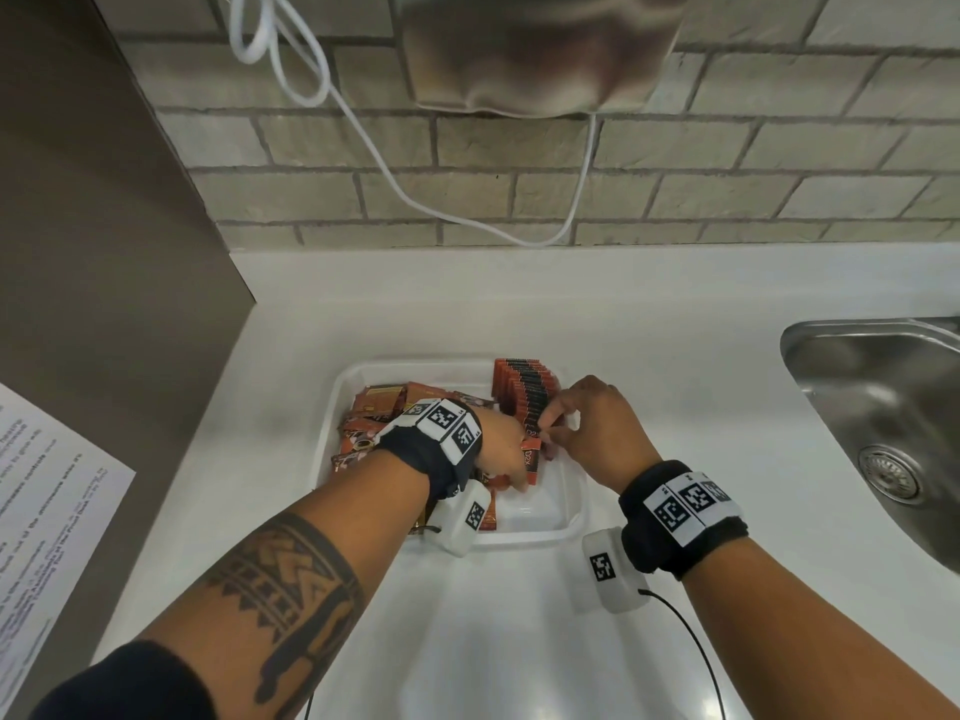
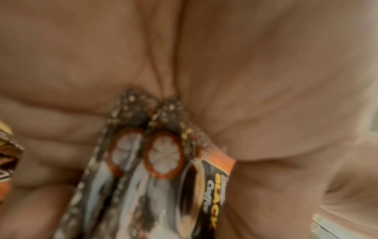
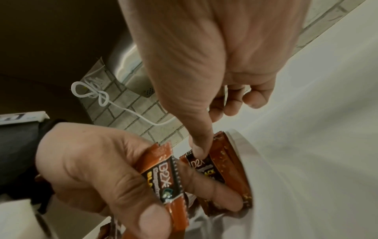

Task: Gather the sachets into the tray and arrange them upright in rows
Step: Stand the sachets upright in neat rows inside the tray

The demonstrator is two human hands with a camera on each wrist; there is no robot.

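A white tray (image 1: 524, 537) sits on the counter. Along its right side stands a row of upright orange-and-black sachets (image 1: 524, 392); several loose sachets (image 1: 374, 402) lie jumbled at its left. My left hand (image 1: 511, 478) is in the tray and grips a small stack of sachets (image 3: 163, 177), thumb across the front; the same stack (image 2: 163, 153) lies against the palm in the left wrist view. My right hand (image 1: 553, 423) is at the near end of the row. Its thumb (image 3: 199, 150) and curled fingers pinch the top of the nearest upright sachet (image 3: 201, 168).
A steel sink (image 1: 883, 402) is set into the white counter (image 1: 675, 330) at the right. A printed sheet (image 1: 47, 501) lies at the far left beside a brown panel (image 1: 104, 252). A white cable (image 1: 395, 189) hangs on the brick wall below a wall unit (image 1: 540, 49).
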